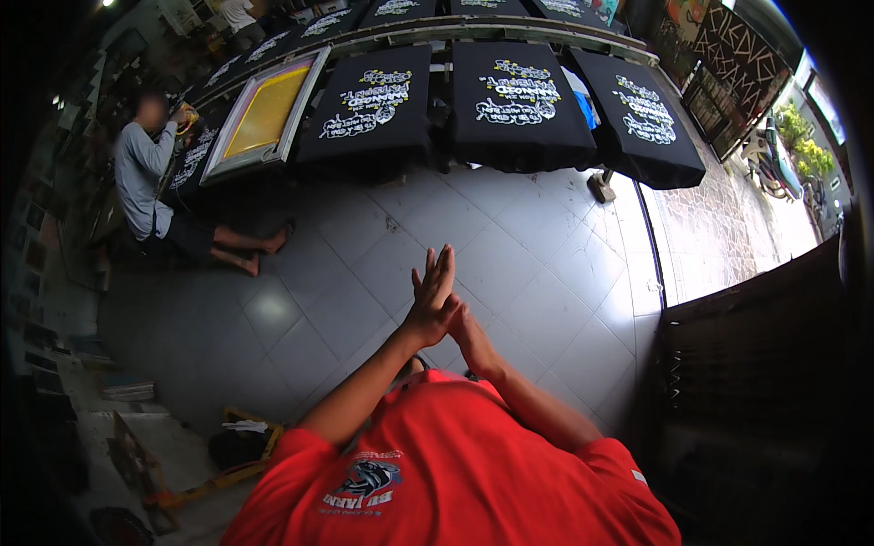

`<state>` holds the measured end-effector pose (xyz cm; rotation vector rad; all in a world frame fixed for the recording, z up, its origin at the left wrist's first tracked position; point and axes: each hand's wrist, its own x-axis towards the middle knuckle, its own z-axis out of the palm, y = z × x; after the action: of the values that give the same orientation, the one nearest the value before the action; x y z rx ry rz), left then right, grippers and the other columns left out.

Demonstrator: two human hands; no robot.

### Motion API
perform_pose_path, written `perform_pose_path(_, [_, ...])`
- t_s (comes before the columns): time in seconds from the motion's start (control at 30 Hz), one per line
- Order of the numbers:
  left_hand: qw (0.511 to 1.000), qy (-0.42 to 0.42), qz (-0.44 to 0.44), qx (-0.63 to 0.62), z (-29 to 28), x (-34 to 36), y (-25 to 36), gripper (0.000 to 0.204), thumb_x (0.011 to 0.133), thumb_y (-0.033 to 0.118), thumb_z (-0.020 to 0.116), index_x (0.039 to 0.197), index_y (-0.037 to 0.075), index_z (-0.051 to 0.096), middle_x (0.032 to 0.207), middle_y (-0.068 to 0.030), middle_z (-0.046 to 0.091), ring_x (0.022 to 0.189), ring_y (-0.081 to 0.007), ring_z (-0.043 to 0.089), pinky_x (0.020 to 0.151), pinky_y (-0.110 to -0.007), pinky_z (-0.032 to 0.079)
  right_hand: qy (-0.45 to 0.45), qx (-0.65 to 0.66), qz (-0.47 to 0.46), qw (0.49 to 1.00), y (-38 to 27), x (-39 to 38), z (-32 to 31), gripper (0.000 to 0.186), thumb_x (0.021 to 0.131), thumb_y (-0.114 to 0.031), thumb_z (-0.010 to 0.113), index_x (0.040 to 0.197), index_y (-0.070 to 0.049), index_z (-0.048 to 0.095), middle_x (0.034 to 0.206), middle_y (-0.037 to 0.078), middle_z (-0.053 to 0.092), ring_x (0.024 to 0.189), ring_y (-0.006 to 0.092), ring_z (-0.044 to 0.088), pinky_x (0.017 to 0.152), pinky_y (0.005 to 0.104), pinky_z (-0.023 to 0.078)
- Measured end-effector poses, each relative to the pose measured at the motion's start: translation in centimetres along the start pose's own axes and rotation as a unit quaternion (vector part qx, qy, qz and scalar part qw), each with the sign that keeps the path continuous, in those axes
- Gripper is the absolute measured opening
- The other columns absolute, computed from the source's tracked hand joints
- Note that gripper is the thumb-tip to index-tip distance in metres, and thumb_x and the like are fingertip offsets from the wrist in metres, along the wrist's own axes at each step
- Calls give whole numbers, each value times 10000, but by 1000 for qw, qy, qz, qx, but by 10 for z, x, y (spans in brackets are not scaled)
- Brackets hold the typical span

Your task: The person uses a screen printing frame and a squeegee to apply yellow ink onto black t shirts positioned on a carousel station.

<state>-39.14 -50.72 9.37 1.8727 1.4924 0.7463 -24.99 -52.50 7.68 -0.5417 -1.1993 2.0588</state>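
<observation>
In front of my red shirt, my two hands meet over the tiled floor. My left hand (431, 298) has its fingers stretched upward and apart from the thumb, and it holds no object. Against the palm side of its base presses my right hand (462, 324), with its fingers bent round the edge of the left one; part of these fingers is hidden. Beyond both hands, out of reach, black printed T-shirts (523, 136) lie flat on a row of boards. A screen-printing frame (218, 159) with a yellow mesh area rests among them on the left.
At the left, a co-worker (144, 164) in a grey-blue top sits by the printing boards. A metal rail (583, 38) runs behind the near row. Yellow wooden frames (196, 496) lie low at the left. A dark panel (756, 364) stands at the right beside a bright doorway.
</observation>
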Motion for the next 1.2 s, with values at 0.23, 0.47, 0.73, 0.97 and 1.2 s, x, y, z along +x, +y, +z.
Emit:
perform_pose_path(0.23, [995,80,-30,51,19,-21,-22,1105,810,853,118,1537,25,29,1596,-236,12,1473,-421,-38,1112,-650,-38,-45,92,66,993,10,-17,8,839,974,-658,203,1532,-36,135,1556,157,249,1441,306,247,1178,432,206])
perform_pose_path(0.47, [991,0,129,-34,33,-35,69,1147,748,909,147,1537,92,-13,1568,-263,-109,1431,-492,-105,1093,-683,-37,155,321,57,933,1,26,-31,891,926,-735,206,1525,-75,209,1544,152,282,1395,311,333,1133,472,299])
perform_pose_path(0.73, [962,-18,253,103,54,-22,-21,912,828,807,346,1519,217,263,1591,-169,160,1473,-388,103,1130,-637,33,121,309,123,935,28,13,-28,914,900,-773,192,1509,-97,280,1536,153,295,1418,320,291,1138,483,278])
perform_pose_path(0.97, [960,-99,-28,260,44,-67,-136,826,877,734,380,1451,141,419,1555,-225,233,1450,-416,161,1148,-593,104,148,310,149,927,43,-54,-104,778,978,-645,194,1356,-19,460,1243,144,597,1137,258,550,1010,396,376])
perform_pose_path(1.2, [750,-59,-653,84,1,-294,-299,772,968,630,253,1324,10,544,1376,-210,516,1299,-398,455,1078,-444,355,610,-96,-298,728,-160,-224,-287,106,995,-155,487,1049,-67,464,921,85,604,814,182,618,740,311,528])
